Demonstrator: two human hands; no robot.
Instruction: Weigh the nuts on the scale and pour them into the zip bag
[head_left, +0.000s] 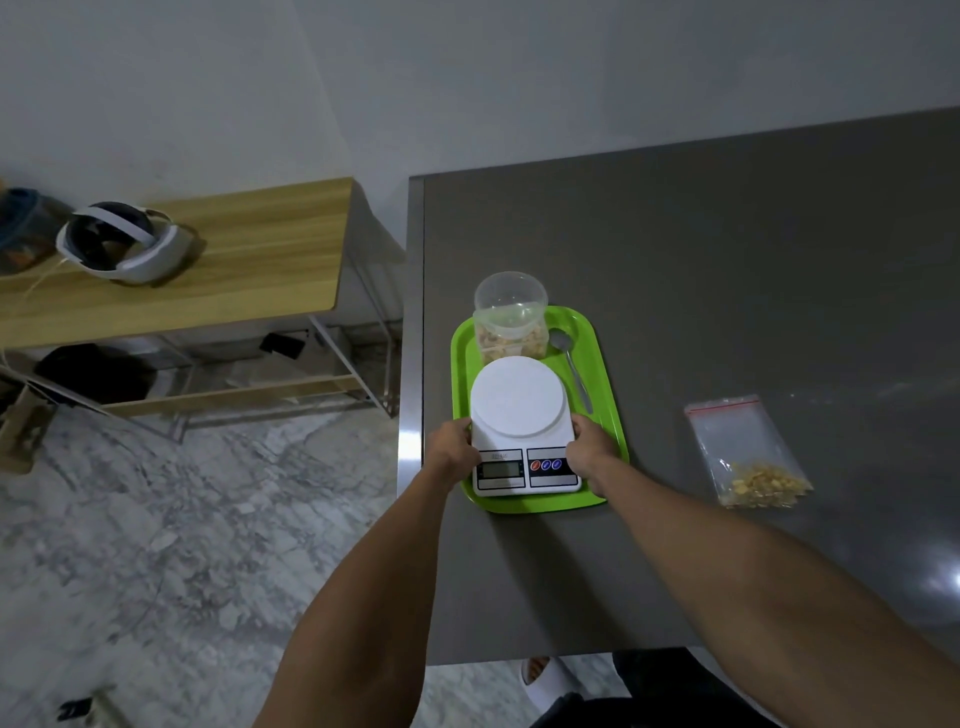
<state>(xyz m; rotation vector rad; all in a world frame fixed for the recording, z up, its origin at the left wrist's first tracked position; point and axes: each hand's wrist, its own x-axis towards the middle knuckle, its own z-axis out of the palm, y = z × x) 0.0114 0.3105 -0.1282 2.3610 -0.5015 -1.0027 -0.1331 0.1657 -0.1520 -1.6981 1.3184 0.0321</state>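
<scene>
The scale (519, 431), white with a round weighing plate and a small display and three buttons on its near edge, sits on the near half of a green tray (608, 415), its plate bare. The left hand (454, 447) clasps its left side and the right hand (589, 447) its right side, fingers (582, 423) curled shut against the body just below the plate. It looks like a light, rigid plastic unit with smooth sides, so holding it low by the body, as here, seems safer than pressing on the plate, which could upset a reading. Behind it on the tray stands a clear plastic jar (511, 322) holding the nuts (511, 343) in its lower part; it should be light and stiff but easy to tip. A metal spoon (571, 364) lies beside the jar, along the tray's right side. Well to the right, flat on the desk (727, 260), lies the zip bag (743, 447), thin, limp and slippery, with some nuts already in its bottom; its mouth would need holding open. The desk is dark grey, smooth and faintly glossy. To the left stand a wooden bench (234, 260) with a white headset (124, 244), a marble-patterned floor (182, 519) and a pale wall.
</scene>
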